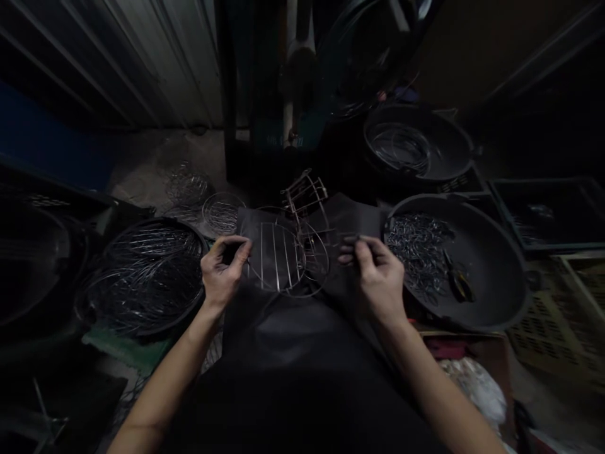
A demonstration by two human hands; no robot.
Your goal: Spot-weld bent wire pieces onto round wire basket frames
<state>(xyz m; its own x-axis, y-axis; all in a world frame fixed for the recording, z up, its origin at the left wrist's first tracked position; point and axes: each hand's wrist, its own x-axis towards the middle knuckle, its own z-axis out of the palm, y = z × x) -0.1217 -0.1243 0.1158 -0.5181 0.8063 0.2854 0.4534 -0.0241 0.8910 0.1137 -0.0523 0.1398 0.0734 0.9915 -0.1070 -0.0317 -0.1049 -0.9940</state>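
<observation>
A round wire rack [278, 257] with parallel bars lies on a dark cloth over my lap. My left hand [222, 268] is closed on the rack's left rim, thumb and fingers pinching the ring. My right hand [375, 271] is closed in a pinch just right of the rack, holding a small thin metal piece that I cannot make out. Behind the rack stands a bent wire frame [305, 192], tilted.
A dark basin [491, 265] at the right holds several small wire pieces and pliers [456, 280]. Another basin [416, 145] behind it holds wire rings. A tub of wire racks [146, 271] sits left. Finished round racks [222, 211] lie on the floor.
</observation>
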